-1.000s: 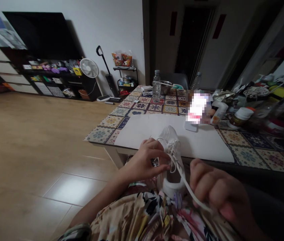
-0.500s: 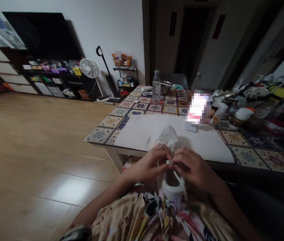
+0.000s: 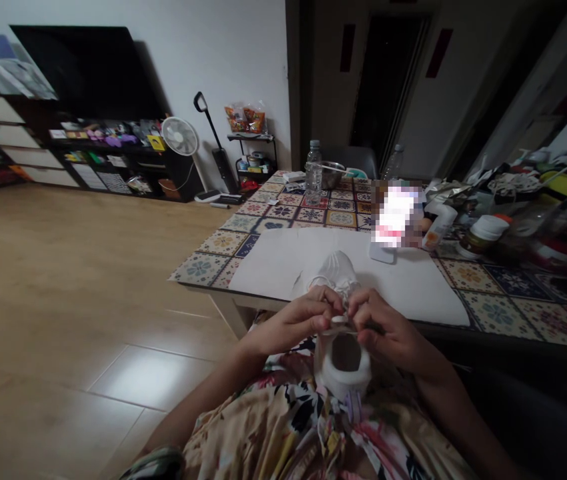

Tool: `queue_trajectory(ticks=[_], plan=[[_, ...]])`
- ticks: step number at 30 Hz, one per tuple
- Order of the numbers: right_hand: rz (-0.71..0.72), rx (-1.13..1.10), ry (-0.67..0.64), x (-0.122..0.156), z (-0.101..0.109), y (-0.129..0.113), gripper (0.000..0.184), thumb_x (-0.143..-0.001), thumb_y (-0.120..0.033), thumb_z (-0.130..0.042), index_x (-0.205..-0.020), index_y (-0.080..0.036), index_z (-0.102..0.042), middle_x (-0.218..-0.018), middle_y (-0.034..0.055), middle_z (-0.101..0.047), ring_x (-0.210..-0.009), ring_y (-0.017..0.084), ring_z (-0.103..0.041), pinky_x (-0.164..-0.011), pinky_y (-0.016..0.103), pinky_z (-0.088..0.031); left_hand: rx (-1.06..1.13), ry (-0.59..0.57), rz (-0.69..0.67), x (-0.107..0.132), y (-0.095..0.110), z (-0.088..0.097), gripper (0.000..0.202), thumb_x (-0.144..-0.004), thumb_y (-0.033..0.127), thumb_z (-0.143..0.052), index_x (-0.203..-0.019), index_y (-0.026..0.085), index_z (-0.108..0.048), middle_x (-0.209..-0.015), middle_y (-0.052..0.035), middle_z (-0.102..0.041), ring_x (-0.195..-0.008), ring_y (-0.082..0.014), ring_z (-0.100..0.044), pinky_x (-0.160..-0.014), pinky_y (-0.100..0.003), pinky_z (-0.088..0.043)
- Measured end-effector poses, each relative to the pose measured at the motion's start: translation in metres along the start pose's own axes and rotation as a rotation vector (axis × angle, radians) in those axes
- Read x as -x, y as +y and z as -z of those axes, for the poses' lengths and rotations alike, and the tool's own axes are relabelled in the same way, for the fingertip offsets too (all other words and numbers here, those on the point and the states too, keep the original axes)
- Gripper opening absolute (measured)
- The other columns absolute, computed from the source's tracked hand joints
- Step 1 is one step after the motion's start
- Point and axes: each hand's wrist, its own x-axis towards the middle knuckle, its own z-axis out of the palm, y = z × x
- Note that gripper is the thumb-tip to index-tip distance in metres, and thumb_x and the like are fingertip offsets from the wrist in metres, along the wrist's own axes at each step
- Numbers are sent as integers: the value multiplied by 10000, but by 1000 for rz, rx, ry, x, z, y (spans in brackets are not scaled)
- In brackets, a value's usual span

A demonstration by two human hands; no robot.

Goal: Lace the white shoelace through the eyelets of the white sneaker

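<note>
A white lace-up shoe (image 3: 347,381) leans at the table edge with its toe over a sheet of white paper (image 3: 277,259) and its heel against my floral-clothed lap. Its opening faces up toward me. My left hand (image 3: 301,321) is at the left of the tongue, thumb and fingers pinched on a white shoelace. From the right side my right hand (image 3: 386,330) also pinches the lace, its fingers curled. A thin stretch of lace runs between the two hands across the tongue. My fingers hide part of the lacing.
A phone (image 3: 394,217) with a blurred bright screen stands on the patterned table (image 3: 202,265). A clear bottle (image 3: 313,175) and a metal bowl (image 3: 332,175) are at the back. Jars (image 3: 486,235) and clutter crowd the right side.
My hands have moved slightly apart, the right one outward. The loose lace that hung over the shoe opening has been drawn away, and the lace now stretches between my hands.
</note>
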Motion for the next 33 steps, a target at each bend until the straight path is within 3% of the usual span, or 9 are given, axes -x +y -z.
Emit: queue_trajectory(ticks=[5, 12, 14, 17, 20, 22, 25, 28, 33], plan=[[-31, -362, 166, 2, 1, -3, 397, -946, -530, -495, -703, -216, -492, -724, 17, -471, -711, 189, -504, -651, 322, -466, 270, 179, 8, 5, -2, 8, 586, -818, 662, -575, -561, 143, -486, -834, -80, -505, -756, -178, -474, -686, -301, -425], [-67, -801, 576, 7, 19, -16, 283, -858, -414, -689, -698, -238, -536, -519, -67, -349, -455, 121, -329, -501, 252, -395, 504, 494, -292, 1, 8, 24, 427, -803, 400, -728, -541, 145, -508, -611, 2, -412, -618, -127, -445, -650, -261, -426], [-38, -815, 702, 8, 25, -20, 255, -839, -381, -721, -720, -243, -542, -518, -82, -321, -420, 103, -261, -447, 222, -352, 533, 519, -354, 3, 15, 23, 287, -777, 301, -769, -602, 153, -596, -593, 19, -414, -559, -100, -434, -590, -229, -419], [-8, -773, 818, 8, 25, -22, 256, -850, -380, -715, -737, -236, -536, -524, -89, -311, -411, 91, -215, -402, 200, -279, 532, 451, -415, 11, 24, 14, 114, -767, 269, -784, -742, 198, -699, -541, 37, -464, -486, -77, -437, -511, -187, -404], [6, -610, 871, 10, 12, -22, 220, -856, -374, -716, -772, -233, -568, -542, -85, -362, -418, 79, -277, -414, 197, -298, 508, 392, -257, 18, 28, -2, 101, -809, 288, -747, -869, 209, -729, -539, 31, -551, -447, -70, -470, -460, -161, -395], [45, -343, 826, 12, 1, -23, 138, -880, -327, -692, -827, -238, -602, -595, -61, -483, -473, 90, -427, -460, 213, -373, 463, 330, -43, 18, 27, -13, 171, -799, 259, -757, -955, 193, -739, -581, 12, -610, -481, -75, -527, -476, -155, -418], [157, 153, 511, 12, -13, -25, 33, -935, -217, -600, -926, -237, -624, -747, -6, -662, -655, 133, -621, -604, 255, -485, 374, 208, 151, 12, 21, -24, 324, -729, 268, -817, -1031, 178, -743, -627, -3, -656, -517, -76, -556, -510, -158, -445], [257, 386, 271, 10, -21, -26, 114, -958, -155, -519, -993, -218, -607, -811, 21, -713, -709, 144, -664, -674, 269, -505, 237, 253, 93, 7, 14, -27, 238, -740, 342, -802, -882, 154, -768, -670, -34, -694, -564, -90, -591, -558, -175, -476], [263, 380, 223, 6, -22, -24, 98, -934, -224, -544, -1021, -190, -575, -866, 56, -708, -756, 174, -669, -683, 288, -512, -57, 319, -93, 8, 12, -25, 185, -793, 312, -761, -760, 130, -744, -718, -73, -716, -659, -127, -645, -640, -211, -510]])
